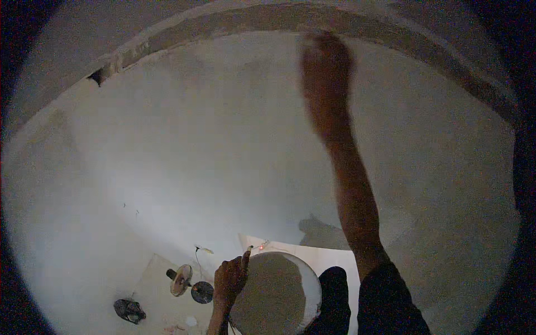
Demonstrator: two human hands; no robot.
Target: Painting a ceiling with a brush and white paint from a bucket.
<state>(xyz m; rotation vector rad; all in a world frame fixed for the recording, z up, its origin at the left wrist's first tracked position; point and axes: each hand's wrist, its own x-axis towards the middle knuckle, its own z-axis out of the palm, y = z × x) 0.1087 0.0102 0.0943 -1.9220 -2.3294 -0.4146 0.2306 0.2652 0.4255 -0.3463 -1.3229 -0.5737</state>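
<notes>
My right hand (326,61) is raised high against the pale wall (223,123), close to its upper border. It is blurred but looks like a closed fist; whatever it may hold is hidden. Low down, my left hand (230,279) grips the left rim of a round pale bucket (314,285), one finger stretched along the edge. Smooth grey paste, like plaster (271,293), fills much of the bucket's opening.
Left of the bucket stand a small round fan-like object (181,281) and a black disc (202,292). A crumpled black bag (129,311) lies farther left. Behind the bucket is a bright white sheet (335,257) with a small red light (261,247). The wall's border has a dark hole (96,77).
</notes>
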